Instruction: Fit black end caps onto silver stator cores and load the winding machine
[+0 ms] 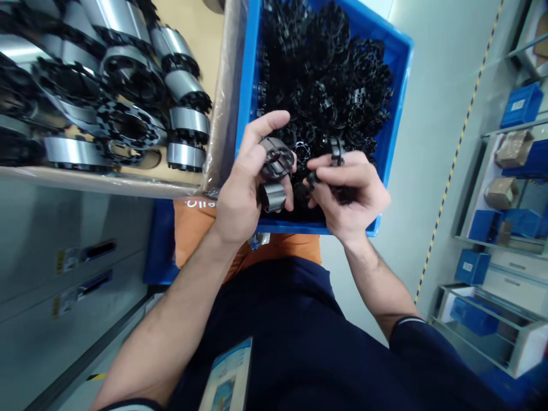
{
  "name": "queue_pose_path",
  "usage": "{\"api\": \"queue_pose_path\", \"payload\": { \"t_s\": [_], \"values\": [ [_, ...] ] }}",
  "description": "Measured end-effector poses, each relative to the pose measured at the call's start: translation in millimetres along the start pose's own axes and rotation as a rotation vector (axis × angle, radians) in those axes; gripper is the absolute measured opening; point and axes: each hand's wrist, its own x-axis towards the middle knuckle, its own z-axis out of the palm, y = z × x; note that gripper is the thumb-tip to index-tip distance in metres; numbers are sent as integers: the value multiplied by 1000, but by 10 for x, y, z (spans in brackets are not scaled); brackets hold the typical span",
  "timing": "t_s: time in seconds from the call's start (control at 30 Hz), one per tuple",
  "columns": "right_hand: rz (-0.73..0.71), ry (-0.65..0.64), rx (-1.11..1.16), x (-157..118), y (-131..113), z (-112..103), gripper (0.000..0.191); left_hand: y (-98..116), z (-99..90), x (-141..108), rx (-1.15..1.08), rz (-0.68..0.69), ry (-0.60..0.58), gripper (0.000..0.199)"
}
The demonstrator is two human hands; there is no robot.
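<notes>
My left hand (pixel 242 191) is closed around two short metal cylinders over the near left part of a blue bin (pixel 249 68). The upper metal cylinder (pixel 277 158) shows a slotted end; the lower metal cylinder (pixel 274 197) lies on its side against the fingers. Just to the right, my right hand (pixel 353 191) pinches small black notched plastic rings, one of them a black ring (pixel 337 151) standing up over the fingers. A gap separates the two hands. Many similar black plastic rings (pixel 325 85) fill the bin below.
On the left, a cardboard box (pixel 171 181) lined with clear plastic holds several silver cylinders (pixel 186 120) with black toothed rings on their ends. Grey drawers (pixel 98 251) stand below it. Shelving with blue bins (pixel 521 105) lies beyond a yellow-black floor stripe (pixel 454 154) at right.
</notes>
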Motion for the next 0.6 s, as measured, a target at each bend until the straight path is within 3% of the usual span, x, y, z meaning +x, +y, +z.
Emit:
{"api": "queue_pose_path", "payload": {
  "t_s": [0.1, 0.23, 0.33, 0.6],
  "values": [
    [127, -110, -113, 219, -37, 24, 20, -8, 1, 1, 50, 46, -53, 42],
    [107, -101, -27, 450, -157, -23, 18, 34, 59, -9, 19, 6, 31, 48],
    [112, -105, -9, 458, -183, -42, 16, 70, 91, -33, -7, -71, 25, 47],
    [81, -192, -35, 361, -195, -74, 22, 92, 72, -151, 60, -50, -7, 50]
  ]
}}
